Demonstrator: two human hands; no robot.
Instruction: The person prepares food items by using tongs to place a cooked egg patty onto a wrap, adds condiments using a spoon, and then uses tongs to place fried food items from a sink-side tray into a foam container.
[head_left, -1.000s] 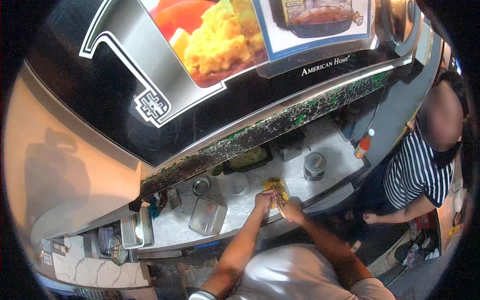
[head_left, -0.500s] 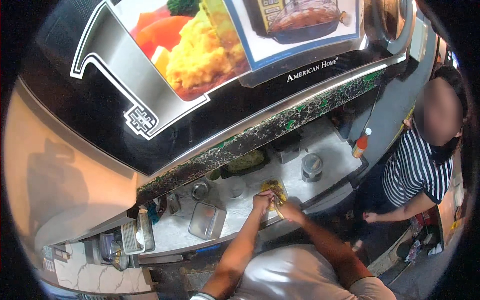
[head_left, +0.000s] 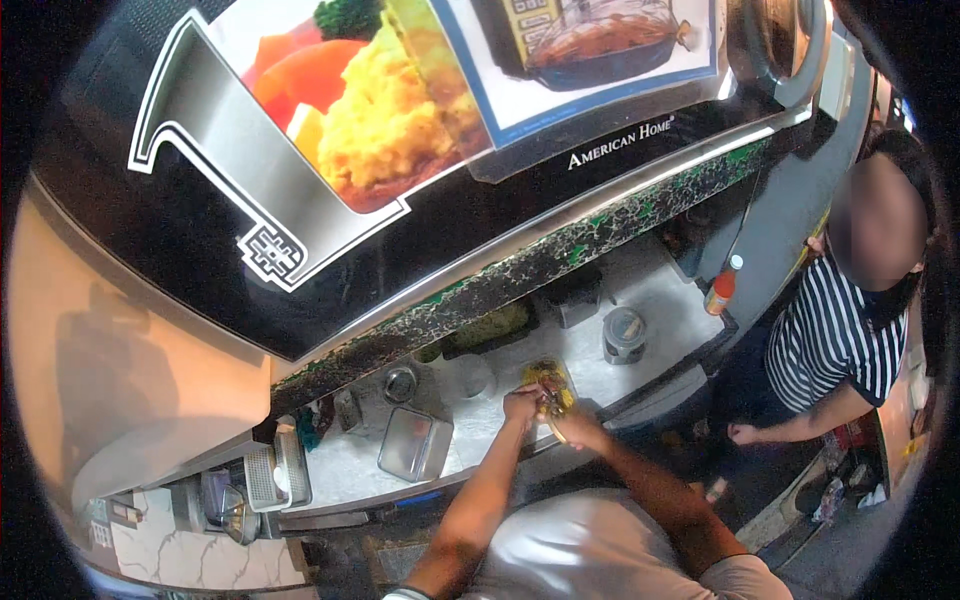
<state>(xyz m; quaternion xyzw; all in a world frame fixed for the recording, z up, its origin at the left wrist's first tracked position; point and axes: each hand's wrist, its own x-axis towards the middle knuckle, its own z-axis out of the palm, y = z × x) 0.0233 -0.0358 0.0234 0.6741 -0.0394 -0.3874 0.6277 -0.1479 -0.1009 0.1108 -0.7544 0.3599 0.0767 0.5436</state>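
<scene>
On the counter in front of me lies a yellow wrapper or flat food item [head_left: 563, 374] with darker brown, filling-like bits on it; its exact kind is too small to tell. My left hand [head_left: 520, 403] is at its near left edge, fingers closed, and what they pinch is hidden. From the near right, my right hand [head_left: 582, 430] is closed around a slim, shiny utensil [head_left: 555, 408] that points toward the brown bits. Both hands are close together, nearly touching. Blur hides the utensil's exact kind.
A square metal container [head_left: 415, 444] and a round metal-lidded jar [head_left: 399, 383] stand left of my hands. A clear lidded jar [head_left: 625, 335] and an orange sauce bottle [head_left: 721, 287] are to the right. A large black sign box [head_left: 420, 210] overhangs the counter. A person in stripes [head_left: 835, 330] stands right.
My hands stay over the yellow item, with small shifts of the fingers and utensil. The view has tilted slightly. The person on the right has hardly moved.
</scene>
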